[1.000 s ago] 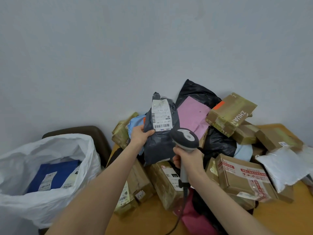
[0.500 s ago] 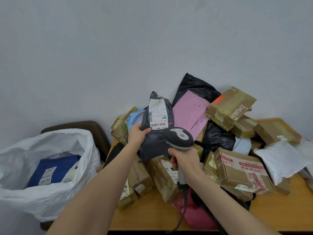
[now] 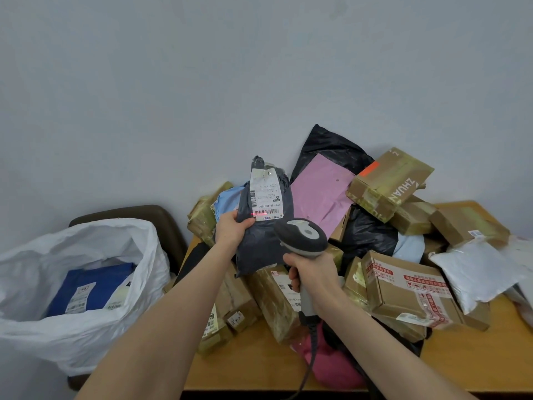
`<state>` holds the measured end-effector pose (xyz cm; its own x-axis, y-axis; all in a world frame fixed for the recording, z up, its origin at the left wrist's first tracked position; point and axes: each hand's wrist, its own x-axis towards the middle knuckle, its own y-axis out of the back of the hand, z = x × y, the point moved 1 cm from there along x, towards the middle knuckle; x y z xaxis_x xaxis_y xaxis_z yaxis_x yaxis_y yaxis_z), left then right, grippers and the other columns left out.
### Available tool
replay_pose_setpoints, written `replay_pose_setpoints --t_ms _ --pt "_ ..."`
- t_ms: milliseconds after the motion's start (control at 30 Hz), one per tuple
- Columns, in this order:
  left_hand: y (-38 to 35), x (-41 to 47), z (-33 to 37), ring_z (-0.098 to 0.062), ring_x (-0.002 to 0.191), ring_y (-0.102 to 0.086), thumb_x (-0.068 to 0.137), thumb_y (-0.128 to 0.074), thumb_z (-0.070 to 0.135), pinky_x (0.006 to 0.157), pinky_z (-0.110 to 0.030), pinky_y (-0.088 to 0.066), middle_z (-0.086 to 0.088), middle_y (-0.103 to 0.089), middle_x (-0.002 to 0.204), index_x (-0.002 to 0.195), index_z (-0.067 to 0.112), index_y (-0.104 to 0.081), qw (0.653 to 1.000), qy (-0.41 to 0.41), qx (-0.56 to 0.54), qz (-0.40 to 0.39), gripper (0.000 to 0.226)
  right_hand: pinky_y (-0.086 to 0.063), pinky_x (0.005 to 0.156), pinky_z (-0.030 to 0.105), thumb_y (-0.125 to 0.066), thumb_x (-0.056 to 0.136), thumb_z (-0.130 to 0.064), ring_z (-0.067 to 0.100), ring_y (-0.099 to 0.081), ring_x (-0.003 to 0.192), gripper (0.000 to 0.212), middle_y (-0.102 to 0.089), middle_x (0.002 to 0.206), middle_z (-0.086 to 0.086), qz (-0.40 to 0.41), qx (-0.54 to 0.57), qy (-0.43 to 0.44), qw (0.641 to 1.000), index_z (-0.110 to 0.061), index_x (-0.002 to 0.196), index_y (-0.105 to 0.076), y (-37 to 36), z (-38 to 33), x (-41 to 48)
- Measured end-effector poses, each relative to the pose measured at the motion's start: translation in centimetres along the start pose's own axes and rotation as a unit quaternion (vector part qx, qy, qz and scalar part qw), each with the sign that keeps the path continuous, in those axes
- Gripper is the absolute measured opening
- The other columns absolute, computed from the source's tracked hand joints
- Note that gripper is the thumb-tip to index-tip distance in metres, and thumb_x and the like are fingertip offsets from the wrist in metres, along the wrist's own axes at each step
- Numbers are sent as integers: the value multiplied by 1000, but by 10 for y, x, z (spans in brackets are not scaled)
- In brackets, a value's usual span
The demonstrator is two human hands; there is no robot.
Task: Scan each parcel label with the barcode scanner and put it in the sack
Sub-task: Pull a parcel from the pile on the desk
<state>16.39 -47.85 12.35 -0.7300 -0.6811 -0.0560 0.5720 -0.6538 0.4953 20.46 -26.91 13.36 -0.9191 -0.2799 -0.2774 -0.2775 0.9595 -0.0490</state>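
Scanner beam on the grey parcel's label

A bare strip of table (image 3: 253,368) lies nearest. The right hand (image 3: 313,280) wraps its fingers round the barcode scanner (image 3: 302,235). Beyond it, the left hand (image 3: 232,230) pinches the dark grey parcel (image 3: 259,249) by its left edge, upright, with a red line across the foot of its label (image 3: 265,197). The white sack (image 3: 138,235) gapes open at left, and boxes (image 3: 403,290) crowd back to the wall (image 3: 173,96).

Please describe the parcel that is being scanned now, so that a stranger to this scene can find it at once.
A heap of parcels lies on the wooden table by the wall. At its left side the left hand holds one soft bag upright. It is dark grey, unlike the black bags behind it, and a red line crosses the lower end of its white label.
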Motion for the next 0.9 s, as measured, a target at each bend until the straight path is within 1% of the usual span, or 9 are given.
replay_pose_setpoints --t_ms 167,233,400,467,533,633,700,800,900 --pt "-2 -2 1 -25 97 -65 84 -72 21 91 -49 -51 -8 -70 105 109 10 -68 1000 2 -4 1 27 -43 53 33 -68 81 -7 16 -47 42 11 -56 51 6 -5 10 1 1000 -1 73 -63 3 -1 -3" --pt "-2 -3 0 -26 97 -64 84 -72 20 91 -48 -51 -8 -70 105 108 9 -68 1000 1 -6 2 27 -44 53 33 -69 82 -8 17 -49 43 12 -58 52 7 -8 20 8 1000 -1 74 -64 4 -3 -5" --pt "-4 -5 -2 -26 95 -65 83 -73 16 90 -47 -52 -9 -71 103 102 10 -69 999 2 -37 -3 21 -46 53 32 -69 84 -12 17 -53 45 7 -67 58 11 -17 38 12 999 -7 87 -65 5 -4 -7" --pt "-4 -6 -1 -25 94 -65 84 -71 11 87 -42 -53 -13 -70 106 106 5 -68 998 5 -69 -15 23 -45 50 29 -69 85 -10 16 -52 43 8 -65 56 10 -14 54 5 998 -5 89 -64 7 -5 -7" --pt "-4 -8 1 -24 92 -64 85 -70 7 83 -37 -53 -15 -69 108 110 1 -66 996 1 -90 -29 26 -44 46 27 -68 85 -9 15 -50 40 8 -63 53 9 -13 64 -1 998 -2 88 -64 9 -7 -7" --pt "-3 -10 3 -24 93 -64 85 -69 7 83 -36 -53 -14 -69 108 112 1 -66 995 -3 -91 -35 27 -42 46 27 -67 85 -7 16 -49 39 12 -60 49 8 -12 53 2 999 0 76 -63 11 -10 -6" --pt "-3 -10 2 -25 95 -64 86 -69 8 84 -38 -53 -14 -69 108 111 2 -66 996 -2 -87 -31 26 -42 47 28 -67 83 -6 16 -49 40 14 -58 49 8 -11 33 6 999 0 71 -62 11 -10 -6" --pt "-2 -10 1 -27 99 -64 86 -70 11 90 -44 -53 -13 -69 107 110 3 -66 997 -2 -66 -25 26 -42 49 30 -67 82 -6 16 -48 41 14 -57 51 9 -13 18 4 1000 -1 70 -62 9 -8 -7" --pt "-2 -10 0 -27 98 -65 85 -70 12 91 -46 -52 -12 -69 106 110 4 -66 998 -3 -62 -17 26 -42 53 33 -67 80 -7 17 -47 41 15 -57 52 10 -18 12 1 1000 0 68 -62 8 -6 -9"
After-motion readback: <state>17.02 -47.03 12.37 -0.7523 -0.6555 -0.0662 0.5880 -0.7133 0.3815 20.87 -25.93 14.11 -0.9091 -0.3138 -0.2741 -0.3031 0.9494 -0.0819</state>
